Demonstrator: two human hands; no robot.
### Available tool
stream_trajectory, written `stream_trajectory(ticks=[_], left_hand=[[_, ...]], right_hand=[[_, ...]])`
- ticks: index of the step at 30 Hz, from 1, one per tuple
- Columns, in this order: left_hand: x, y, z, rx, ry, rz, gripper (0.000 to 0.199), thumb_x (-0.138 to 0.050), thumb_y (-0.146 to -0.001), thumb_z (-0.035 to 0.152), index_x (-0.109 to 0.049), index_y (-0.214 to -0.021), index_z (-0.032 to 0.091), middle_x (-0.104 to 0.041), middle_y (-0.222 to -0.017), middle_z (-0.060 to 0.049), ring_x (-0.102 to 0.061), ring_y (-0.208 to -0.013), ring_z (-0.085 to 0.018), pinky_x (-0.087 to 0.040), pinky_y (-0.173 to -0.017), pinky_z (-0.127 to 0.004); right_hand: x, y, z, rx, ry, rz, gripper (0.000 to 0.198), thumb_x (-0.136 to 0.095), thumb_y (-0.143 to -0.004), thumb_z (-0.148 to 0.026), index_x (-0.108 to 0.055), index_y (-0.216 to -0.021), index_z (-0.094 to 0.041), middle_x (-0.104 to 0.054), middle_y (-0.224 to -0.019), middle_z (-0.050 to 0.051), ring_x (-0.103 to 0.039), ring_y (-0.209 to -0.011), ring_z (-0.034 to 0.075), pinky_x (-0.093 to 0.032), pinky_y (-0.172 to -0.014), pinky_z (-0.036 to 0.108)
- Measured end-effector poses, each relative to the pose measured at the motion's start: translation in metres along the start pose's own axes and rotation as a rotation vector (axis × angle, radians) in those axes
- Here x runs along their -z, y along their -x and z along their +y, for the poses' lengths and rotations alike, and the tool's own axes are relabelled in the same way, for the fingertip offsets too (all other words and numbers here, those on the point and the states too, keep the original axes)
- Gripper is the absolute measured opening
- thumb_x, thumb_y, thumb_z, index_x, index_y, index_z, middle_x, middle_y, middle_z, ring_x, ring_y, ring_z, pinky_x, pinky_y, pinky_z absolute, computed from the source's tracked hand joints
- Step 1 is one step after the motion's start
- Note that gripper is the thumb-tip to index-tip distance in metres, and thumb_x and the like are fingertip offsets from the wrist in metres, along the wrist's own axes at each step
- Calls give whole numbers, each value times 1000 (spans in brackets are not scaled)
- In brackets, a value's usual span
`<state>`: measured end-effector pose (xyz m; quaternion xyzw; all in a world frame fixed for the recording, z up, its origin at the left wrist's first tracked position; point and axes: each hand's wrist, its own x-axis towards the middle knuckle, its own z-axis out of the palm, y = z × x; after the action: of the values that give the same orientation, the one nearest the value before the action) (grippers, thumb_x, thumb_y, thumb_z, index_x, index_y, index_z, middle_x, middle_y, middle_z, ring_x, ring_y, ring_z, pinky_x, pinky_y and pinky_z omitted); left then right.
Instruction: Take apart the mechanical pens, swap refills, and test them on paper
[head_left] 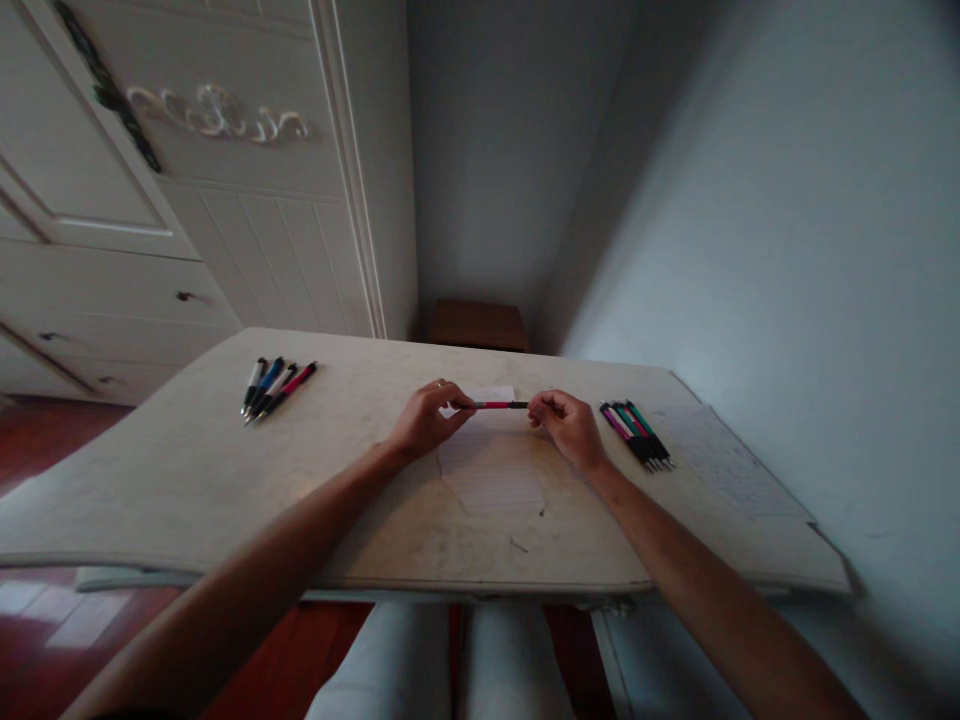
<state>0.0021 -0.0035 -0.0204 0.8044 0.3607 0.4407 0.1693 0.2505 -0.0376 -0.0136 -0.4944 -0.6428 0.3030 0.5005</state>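
A pink and black pen [495, 405] lies level between my two hands, above a sheet of lined paper [491, 475]. My left hand [431, 415] pinches one end between thumb and fingers. At the black end, my right hand [564, 425] has its fingers closed on the tip. Beside my right hand sits a row of several pens [636, 435], purple, pink and green with black grips. Further left on the table, several more pens [276, 390] in white, blue and red lie loosely fanned out.
The pale table [187, 480] has a worn surface. A written sheet [731, 460] rests along its right side, next to the wall [810, 250]. Beyond the far edge stand a brown box-like piece [478, 323] and a white cabinet [277, 240].
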Motion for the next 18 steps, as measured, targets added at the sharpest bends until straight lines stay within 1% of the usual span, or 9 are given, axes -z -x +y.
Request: stream_trajectory(ticks=[4, 7, 9, 12, 15, 18], left_hand=[[1, 0, 1, -39, 4, 23, 4, -68, -81, 23, -68, -80, 19, -66, -75, -3, -57, -69, -14, -47, -65, -26], [2, 1, 2, -42, 0, 23, 3, -68, -81, 21, -67, -79, 19, -64, -75, -2, -56, -69, -14, -47, -66, -26], [1, 1, 3, -36, 3, 12, 3, -67, -81, 21, -66, -79, 19, -64, -76, -2, -56, -70, -14, -47, -66, -27], [0, 0, 6, -59, 17, -1, 2, -65, -82, 18, -65, -80, 19, -63, -76, -3, -57, -72, -15, -47, -68, -27], [0, -1, 10, -105, 35, 10, 5, -62, -82, 15, -63, -79, 18, -63, -78, -3, -57, -75, -15, -48, -71, -28], [1, -2, 12, -117, 29, 31, 5, -61, -84, 15, -61, -79, 18, -62, -79, -4, -57, -77, -16, -48, -73, -29]], right_hand=[[-1, 1, 2, 6, 16, -3, 30, -65, -82, -49, -65, -75, -19, -65, -67, 2, -62, -60, 16, -50, -59, 27], [-1, 2, 0, 10, 59, -4, 33, -64, -82, -51, -64, -75, -20, -64, -65, 1, -62, -60, 16, -49, -58, 27], [-1, 3, -4, 13, 100, 0, 37, -61, -83, -56, -63, -73, -20, -64, -62, 1, -61, -58, 17, -48, -57, 27], [-3, 5, -9, -5, 152, 12, 49, -51, -88, -63, -58, -64, -20, -61, -55, 1, -58, -53, 16, -45, -53, 27], [-5, 5, -10, -52, 110, -3, 53, -47, -88, -66, -55, -61, -21, -59, -53, 1, -55, -49, 15, -43, -49, 26], [-4, 4, -7, -77, 45, -32, 52, -51, -86, -67, -57, -64, -20, -60, -57, 2, -57, -51, 15, -44, -50, 26]])
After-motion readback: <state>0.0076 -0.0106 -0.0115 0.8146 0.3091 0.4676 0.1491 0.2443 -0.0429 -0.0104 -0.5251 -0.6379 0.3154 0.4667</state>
